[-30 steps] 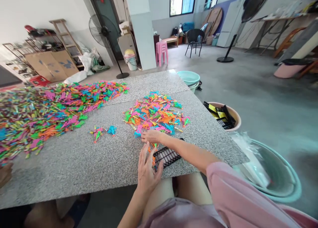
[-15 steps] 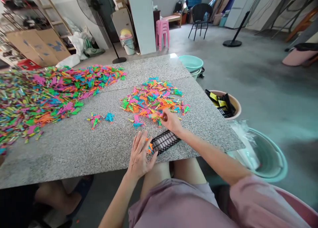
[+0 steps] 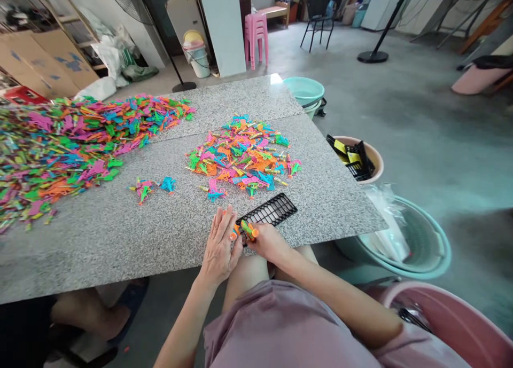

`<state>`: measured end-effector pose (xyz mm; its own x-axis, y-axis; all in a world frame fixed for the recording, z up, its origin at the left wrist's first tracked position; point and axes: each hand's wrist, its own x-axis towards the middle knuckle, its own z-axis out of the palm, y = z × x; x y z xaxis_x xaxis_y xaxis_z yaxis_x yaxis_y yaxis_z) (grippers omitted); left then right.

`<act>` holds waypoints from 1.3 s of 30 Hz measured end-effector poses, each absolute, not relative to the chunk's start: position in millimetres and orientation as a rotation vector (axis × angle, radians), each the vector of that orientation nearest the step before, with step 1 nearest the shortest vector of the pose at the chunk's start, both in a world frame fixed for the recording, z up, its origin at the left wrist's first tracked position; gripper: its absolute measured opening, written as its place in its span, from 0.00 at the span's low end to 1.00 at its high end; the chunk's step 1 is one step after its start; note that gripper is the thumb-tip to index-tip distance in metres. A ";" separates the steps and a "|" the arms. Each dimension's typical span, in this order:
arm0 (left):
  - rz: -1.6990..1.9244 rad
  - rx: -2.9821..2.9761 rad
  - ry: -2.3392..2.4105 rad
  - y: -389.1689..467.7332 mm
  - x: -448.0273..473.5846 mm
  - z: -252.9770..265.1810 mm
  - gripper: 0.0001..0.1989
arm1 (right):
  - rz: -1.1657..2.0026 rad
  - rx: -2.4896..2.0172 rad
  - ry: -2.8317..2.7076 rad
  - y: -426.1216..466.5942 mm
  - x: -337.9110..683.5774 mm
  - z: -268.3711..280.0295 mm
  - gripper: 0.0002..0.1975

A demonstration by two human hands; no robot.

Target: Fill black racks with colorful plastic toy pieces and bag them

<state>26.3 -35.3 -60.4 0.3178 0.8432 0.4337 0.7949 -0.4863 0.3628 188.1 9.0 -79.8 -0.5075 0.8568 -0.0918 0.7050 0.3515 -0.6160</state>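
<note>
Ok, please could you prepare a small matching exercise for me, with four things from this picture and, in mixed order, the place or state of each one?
Things
1. Right hand
2. Left hand
3. Black grid tray
4. Pink stools

Places or states
A. Stacked, beyond the far edge of the speckled table
B. Stretched out, at the left end of the tray
C. Lying on the table, between the small colourful pile and the near edge
D. Holding a green and orange piece

Right pairs: 1-D, 2-B, 3-C, 4-A
</note>
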 end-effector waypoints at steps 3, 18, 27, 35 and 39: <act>0.929 2.351 1.485 -35.5 31.5 -57.8 0.32 | 0.871 -1.385 -2.505 10.0 182.3 -69.9 0.09; 1.001 2.575 1.532 -22.9 24.7 -70.5 0.17 | 0.786 -1.482 -2.171 64.9 226.2 -68.4 0.14; 0.816 2.569 1.509 -28.7 12.8 -54.1 0.15 | 0.508 -1.798 -2.253 137.4 265.2 -66.1 0.10; 0.742 2.459 1.436 -30.3 13.1 -51.8 0.15 | 1.064 -1.225 -1.996 59.2 189.0 -97.7 0.04; 0.726 2.438 1.422 -32.6 11.3 -51.8 0.15 | 1.051 -1.197 -2.075 65.1 164.2 -99.9 0.06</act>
